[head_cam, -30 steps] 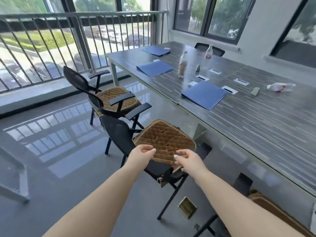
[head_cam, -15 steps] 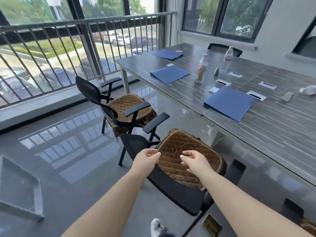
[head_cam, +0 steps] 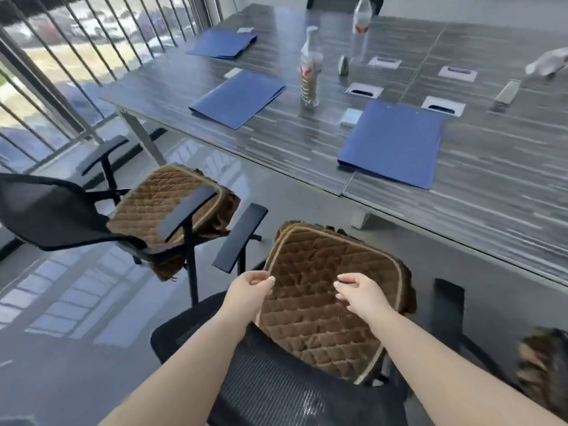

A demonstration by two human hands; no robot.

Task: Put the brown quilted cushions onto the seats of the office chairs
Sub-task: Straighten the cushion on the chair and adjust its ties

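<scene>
While both hands hover over the near seat, scan runs left to right. Far left: railing (head_cam: 46, 87) and window. Next, left office chair (head_cam: 61, 210), cushion (head_cam: 163, 204) already lying on its seat, armrest (head_cam: 187, 210) crossing over it in view. Centre: near office chair (head_cam: 276, 385), mesh back toward the camera, second brown quilted cushion (head_cam: 319, 305) flat on its seat, long axis running away from the person toward the table (head_cam: 461, 195).

Left hand (head_cam: 249, 290) sits at the cushion's left edge, fingers curled with thumb and fingertips close together; whether it pinches the piping or just hangs over it, cannot tell. Right hand (head_cam: 359, 293) is over the cushion's middle-right, fingers curled loosely, nothing clearly gripped; contact also unclear. Hands apart, cushion directly under and between them, both about equally near.

Judgement: this cushion looks placed, maybe final straightening; it sits slightly skewed right on the seat. Lower right edge shows a blurred brown thing (head_cam: 541, 370), probably another cushion, nearer the right hand, likely next.

Table holds blue folders (head_cam: 396, 142), two bottles (head_cam: 310, 72).
</scene>
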